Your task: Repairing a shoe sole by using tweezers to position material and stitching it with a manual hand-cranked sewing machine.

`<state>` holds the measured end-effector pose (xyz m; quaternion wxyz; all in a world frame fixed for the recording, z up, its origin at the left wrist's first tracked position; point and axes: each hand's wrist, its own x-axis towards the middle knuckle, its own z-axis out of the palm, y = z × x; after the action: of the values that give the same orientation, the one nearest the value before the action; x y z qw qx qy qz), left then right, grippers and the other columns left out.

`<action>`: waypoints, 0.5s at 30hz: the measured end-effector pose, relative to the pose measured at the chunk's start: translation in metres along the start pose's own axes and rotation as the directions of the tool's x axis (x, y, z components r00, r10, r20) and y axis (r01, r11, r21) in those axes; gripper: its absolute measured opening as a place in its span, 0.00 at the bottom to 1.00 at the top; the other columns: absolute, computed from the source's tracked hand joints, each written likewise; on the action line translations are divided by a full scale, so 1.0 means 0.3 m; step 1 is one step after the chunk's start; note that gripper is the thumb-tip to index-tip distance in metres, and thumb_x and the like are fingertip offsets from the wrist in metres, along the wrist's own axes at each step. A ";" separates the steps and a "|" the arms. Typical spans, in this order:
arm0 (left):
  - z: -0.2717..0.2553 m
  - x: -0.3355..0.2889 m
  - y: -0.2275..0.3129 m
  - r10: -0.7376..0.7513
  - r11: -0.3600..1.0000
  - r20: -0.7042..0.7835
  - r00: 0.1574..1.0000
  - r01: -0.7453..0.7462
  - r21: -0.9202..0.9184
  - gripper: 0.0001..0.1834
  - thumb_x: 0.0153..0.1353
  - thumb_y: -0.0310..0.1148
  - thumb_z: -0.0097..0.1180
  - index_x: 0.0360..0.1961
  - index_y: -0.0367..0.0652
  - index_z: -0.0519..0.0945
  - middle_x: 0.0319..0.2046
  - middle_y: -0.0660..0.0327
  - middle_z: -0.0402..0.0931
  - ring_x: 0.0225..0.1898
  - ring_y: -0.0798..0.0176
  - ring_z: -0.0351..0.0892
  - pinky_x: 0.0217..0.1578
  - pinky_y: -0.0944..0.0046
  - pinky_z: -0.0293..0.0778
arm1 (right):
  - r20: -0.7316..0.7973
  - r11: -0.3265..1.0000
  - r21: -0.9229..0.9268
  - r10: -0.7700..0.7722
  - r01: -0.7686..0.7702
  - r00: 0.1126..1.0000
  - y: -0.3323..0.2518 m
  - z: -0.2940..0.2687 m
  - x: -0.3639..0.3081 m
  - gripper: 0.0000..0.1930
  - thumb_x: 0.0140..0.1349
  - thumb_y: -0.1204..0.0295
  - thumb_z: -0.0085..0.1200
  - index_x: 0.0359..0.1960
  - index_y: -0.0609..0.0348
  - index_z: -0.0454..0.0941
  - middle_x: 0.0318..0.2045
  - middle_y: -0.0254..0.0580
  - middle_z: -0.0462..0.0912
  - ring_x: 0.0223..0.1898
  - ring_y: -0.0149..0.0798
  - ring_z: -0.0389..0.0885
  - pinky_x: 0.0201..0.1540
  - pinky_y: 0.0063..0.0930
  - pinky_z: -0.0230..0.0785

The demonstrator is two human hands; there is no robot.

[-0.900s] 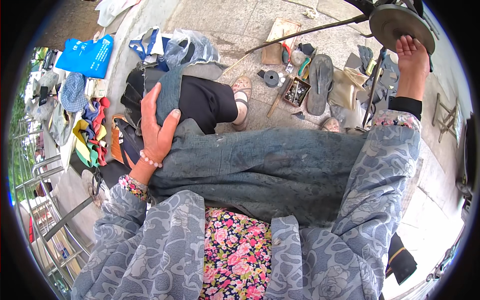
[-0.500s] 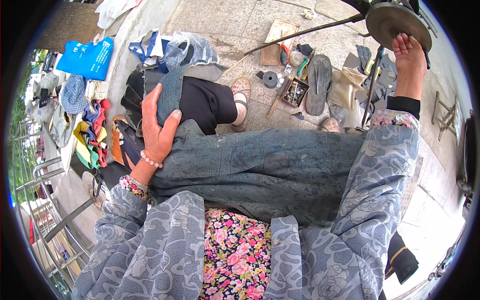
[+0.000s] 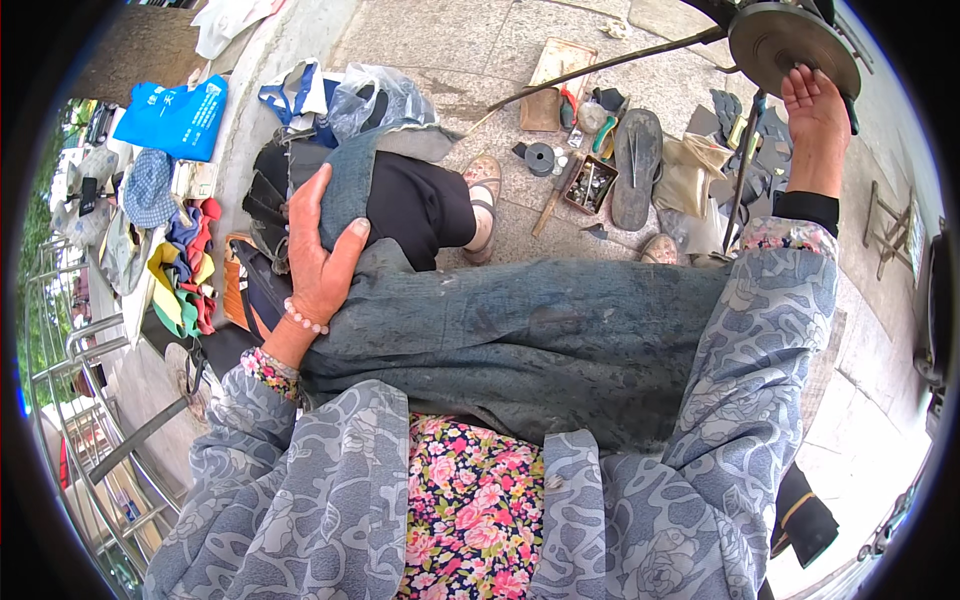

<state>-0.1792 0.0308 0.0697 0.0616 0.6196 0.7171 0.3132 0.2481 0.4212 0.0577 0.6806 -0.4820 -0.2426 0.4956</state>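
Note:
My left hand (image 3: 322, 258) lies flat on my left knee, over the worn blue denim apron (image 3: 560, 310) spread across my lap. Its thumb stands apart from the fingers, and nothing is in it. At the upper right, my right hand (image 3: 815, 115) is raised palm up in front of a round metal wheel (image 3: 765, 45) on a dark machine. Its fingers are loosely bent, their tips before the wheel's face, and nothing shows in the palm. A short black handle (image 3: 852, 116) juts out beside this hand.
On the paving ahead lie a dark shoe sole (image 3: 636, 170), a box of small metal parts (image 3: 590, 186), a spool (image 3: 540, 158) and grey scraps (image 3: 765, 140). A thin dark machine leg (image 3: 610, 68) crosses above them. Left stand a blue bag (image 3: 175, 118), coloured cloths (image 3: 185, 270) and metal railings (image 3: 110, 400).
Both hands stay almost in place. The wheel and right hand sit a hair further left, and the denim at my left knee has shifted slightly.

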 end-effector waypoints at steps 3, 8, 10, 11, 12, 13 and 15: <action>0.000 -0.001 0.002 0.003 1.000 0.018 1.000 -0.003 0.004 0.34 0.58 0.33 0.56 0.66 0.35 0.65 0.62 0.49 0.65 0.64 0.51 0.64 0.66 0.56 0.55 | 0.010 1.000 0.007 0.006 -0.006 1.000 0.005 -0.007 0.012 0.05 0.66 0.78 0.47 0.40 0.69 0.71 0.33 0.53 0.82 0.31 0.47 0.84 0.36 0.39 0.82; 0.004 -0.001 0.008 0.014 1.000 0.041 0.999 -0.014 -0.004 0.34 0.58 0.33 0.55 0.67 0.36 0.64 0.64 0.50 0.64 0.66 0.53 0.62 0.67 0.58 0.54 | -0.019 1.000 0.022 0.023 -0.022 1.000 0.013 -0.004 0.012 0.06 0.65 0.79 0.48 0.41 0.69 0.71 0.33 0.53 0.82 0.31 0.47 0.84 0.37 0.40 0.82; 0.009 0.004 0.018 0.046 0.999 0.021 0.999 -0.045 -0.022 0.34 0.56 0.32 0.59 0.65 0.35 0.66 0.60 0.48 0.66 0.62 0.49 0.65 0.64 0.55 0.58 | -0.029 0.999 0.025 0.021 -0.020 0.999 0.014 -0.001 0.002 0.06 0.65 0.79 0.48 0.40 0.70 0.72 0.33 0.52 0.82 0.31 0.47 0.84 0.37 0.40 0.81; 0.013 0.005 0.024 0.046 0.999 0.020 0.999 -0.046 -0.022 0.34 0.56 0.32 0.59 0.65 0.35 0.66 0.60 0.48 0.66 0.62 0.49 0.65 0.64 0.55 0.58 | -0.042 0.999 0.027 0.018 -0.017 0.999 0.013 -0.002 -0.003 0.06 0.65 0.79 0.49 0.40 0.70 0.72 0.33 0.52 0.82 0.31 0.47 0.84 0.38 0.40 0.81; 0.017 0.005 0.029 0.046 0.998 0.021 0.999 -0.045 -0.043 0.34 0.56 0.32 0.59 0.65 0.35 0.66 0.60 0.48 0.66 0.62 0.49 0.65 0.64 0.55 0.59 | -0.040 0.999 0.027 0.017 -0.016 0.999 0.014 -0.004 -0.004 0.06 0.65 0.79 0.49 0.40 0.70 0.72 0.33 0.52 0.82 0.31 0.47 0.84 0.38 0.40 0.81; 0.020 0.005 0.032 0.045 0.997 0.021 0.999 -0.044 -0.064 0.35 0.56 0.31 0.59 0.65 0.35 0.66 0.60 0.48 0.66 0.62 0.49 0.65 0.64 0.56 0.59 | -0.040 0.999 0.021 0.030 -0.029 0.999 0.015 -0.008 -0.003 0.05 0.65 0.78 0.49 0.39 0.70 0.72 0.32 0.51 0.82 0.32 0.47 0.84 0.38 0.40 0.81; 0.020 0.004 0.035 0.052 0.997 0.023 0.998 -0.050 -0.056 0.35 0.56 0.31 0.59 0.65 0.35 0.66 0.60 0.48 0.66 0.62 0.49 0.65 0.64 0.56 0.59 | -0.040 0.999 0.016 0.043 -0.042 0.998 0.020 -0.013 -0.001 0.05 0.65 0.78 0.49 0.38 0.69 0.73 0.32 0.50 0.82 0.32 0.47 0.84 0.38 0.40 0.81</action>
<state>-0.1677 0.0346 0.0709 0.0797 0.6396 0.6913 0.3267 0.2485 0.4195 0.0508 0.6783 -0.4918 -0.2148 0.5019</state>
